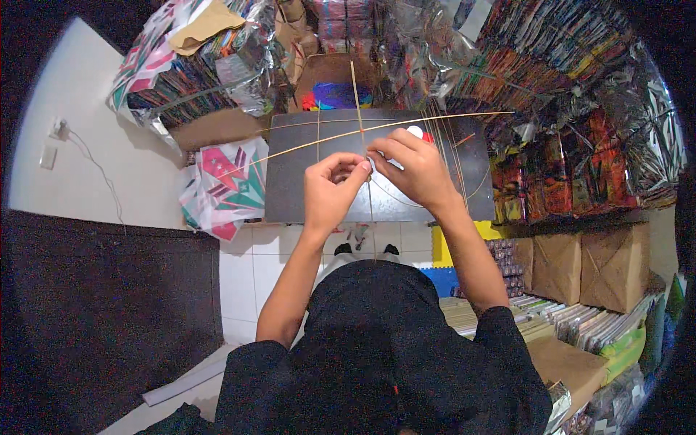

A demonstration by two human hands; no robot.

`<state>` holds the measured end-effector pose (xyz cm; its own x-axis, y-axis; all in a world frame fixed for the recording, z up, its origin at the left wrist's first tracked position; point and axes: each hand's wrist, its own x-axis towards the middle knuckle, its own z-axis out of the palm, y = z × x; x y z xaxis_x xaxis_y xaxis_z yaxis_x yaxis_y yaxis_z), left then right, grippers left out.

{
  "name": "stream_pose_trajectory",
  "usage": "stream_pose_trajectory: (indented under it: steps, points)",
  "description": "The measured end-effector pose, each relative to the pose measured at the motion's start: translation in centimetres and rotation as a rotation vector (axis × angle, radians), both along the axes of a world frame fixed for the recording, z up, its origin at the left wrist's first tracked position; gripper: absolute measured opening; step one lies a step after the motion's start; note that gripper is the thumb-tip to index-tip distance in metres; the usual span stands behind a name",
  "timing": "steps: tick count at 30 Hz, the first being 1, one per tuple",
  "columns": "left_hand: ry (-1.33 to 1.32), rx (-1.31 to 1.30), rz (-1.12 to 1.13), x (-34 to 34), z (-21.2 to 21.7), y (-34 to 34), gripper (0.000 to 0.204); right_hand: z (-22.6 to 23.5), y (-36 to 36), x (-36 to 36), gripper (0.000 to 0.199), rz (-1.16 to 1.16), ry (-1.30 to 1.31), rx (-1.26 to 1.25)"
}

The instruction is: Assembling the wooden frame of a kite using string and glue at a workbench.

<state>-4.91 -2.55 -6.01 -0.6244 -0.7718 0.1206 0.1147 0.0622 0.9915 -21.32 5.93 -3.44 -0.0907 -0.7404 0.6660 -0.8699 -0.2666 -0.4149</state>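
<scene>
A: Hands?
B: Left hand (332, 187): thumb and fingertips pinched on the upright stick (356, 94), over the dark table (290, 206). Right hand (412, 161): fingers curled at the same spot; grip hidden, can't tell.
A: Second stick?
B: Long bowed stick (388, 125) crosses the upright one just beyond the fingertips. Its left end reaches over printed sheets (235, 181) beside the table.
A: What's in the way?
B: Loose sticks (455, 154) on the table's right side, near the right wrist. White round thing (415, 131) just behind the right hand, partly hidden. Wrapped stacks (536, 65) crowd the far side; brown boxes (557, 268) lower right.
</scene>
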Motion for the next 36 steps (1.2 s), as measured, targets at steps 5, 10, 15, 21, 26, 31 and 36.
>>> stream_pose_trajectory:
  steps: [5,10,15,21,26,31,36]
  points:
    - [0.015,0.014,0.013,0.0,0.3,0.0,0.010,0.1,0.0,0.2,0.018,0.004,-0.006,-0.004]
    - [0.043,0.022,-0.002,0.0,0.3,0.0,0.009,0.2,0.1,0.4,0.020,0.012,-0.020,0.001]
    - [0.067,0.069,-0.011,0.1,0.3,0.0,0.009,0.2,0.1,0.4,0.022,0.012,-0.007,-0.001]
    - [0.096,0.073,-0.039,0.1,0.4,-0.1,0.010,0.3,0.2,0.5,0.023,-0.023,0.014,0.018]
    - [0.101,0.072,-0.033,0.2,-0.1,-0.6,0.012,0.2,0.1,0.4,0.023,-0.045,0.008,0.006]
    - [0.108,0.081,-0.007,0.2,-0.1,-0.8,0.012,-0.1,0.3,0.4,0.024,-0.078,0.018,0.015]
    - [0.114,0.065,-0.024,0.4,-0.2,-1.0,0.012,-0.3,0.0,0.4,0.024,-0.061,0.005,0.003]
